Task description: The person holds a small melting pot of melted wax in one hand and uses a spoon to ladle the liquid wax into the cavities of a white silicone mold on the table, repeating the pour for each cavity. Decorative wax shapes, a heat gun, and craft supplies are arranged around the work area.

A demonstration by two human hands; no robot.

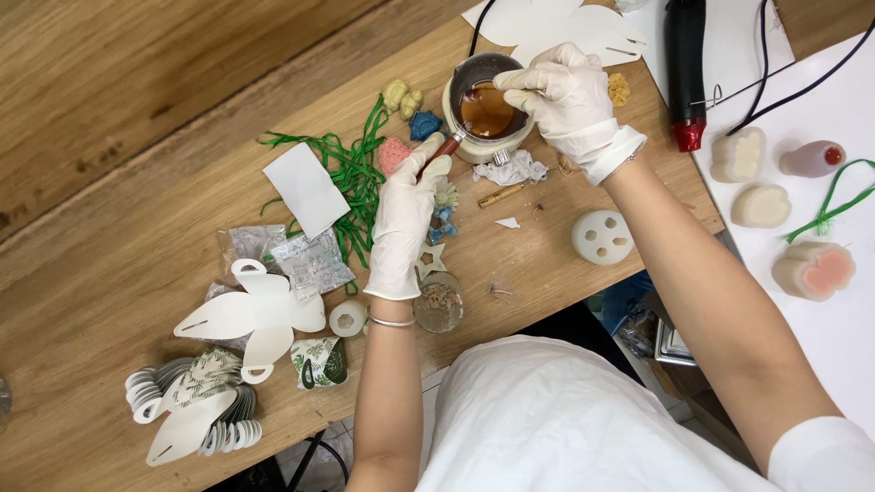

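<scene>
Gloved left hand (406, 219) grips the pot's (486, 109) handle (447, 146); gloved right hand (565, 91), fingers closed, rests on its rim near the table's (109, 301) far edge.

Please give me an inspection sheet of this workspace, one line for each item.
Surface: wooden table, white sheet on the right.
Job's things: metal pot of brown liquid; its red handle.
Clutter: green ribbon, paper cutouts, white mould, small wax shapes.
Grips: gloved left hand holds the handle; gloved right hand over the pot.
Cables: black cords beside heat gun.
Surroundings: wooden floor.
</scene>
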